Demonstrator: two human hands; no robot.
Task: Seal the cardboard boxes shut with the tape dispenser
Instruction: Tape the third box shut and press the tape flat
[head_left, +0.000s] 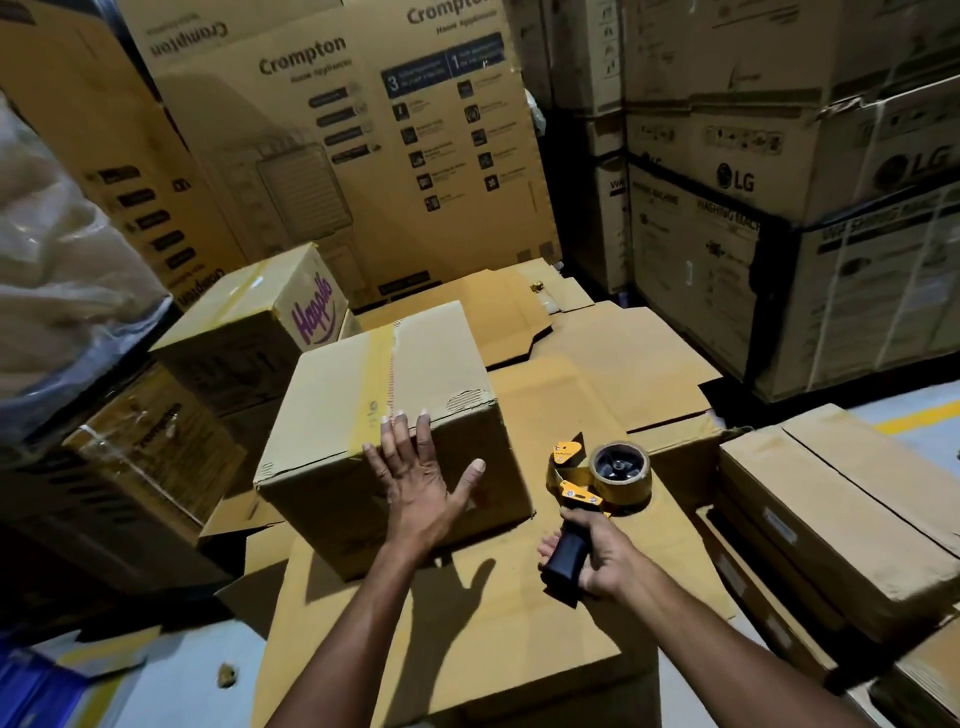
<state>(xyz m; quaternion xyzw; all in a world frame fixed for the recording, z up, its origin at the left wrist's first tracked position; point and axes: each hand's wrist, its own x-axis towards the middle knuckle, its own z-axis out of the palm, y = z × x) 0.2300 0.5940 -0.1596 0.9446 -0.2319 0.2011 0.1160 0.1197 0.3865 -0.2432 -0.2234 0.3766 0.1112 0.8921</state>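
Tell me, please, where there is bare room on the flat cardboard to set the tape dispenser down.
Bare flat cardboard lies nearest you, in front of the box, and another patch behind the tape dispenser, right of the box. Left of the box is crowded with other boxes; stacked cartons line the right.

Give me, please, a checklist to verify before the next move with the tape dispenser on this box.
1. Box steadied: ok. The left hand lies flat with spread fingers on the near top edge of the box.
2. Tool held: ok. The right hand curls round the black handle of the tape dispenser.
3. Tape loaded: ok. A tape roll sits on the dispenser.
4. Top seam covered: ok. A yellowish tape strip runs along the top.
5. Strip end pressed down on the near face: cannot tell, the hand hides it.
6. Free tape end ready at the blade: cannot tell.
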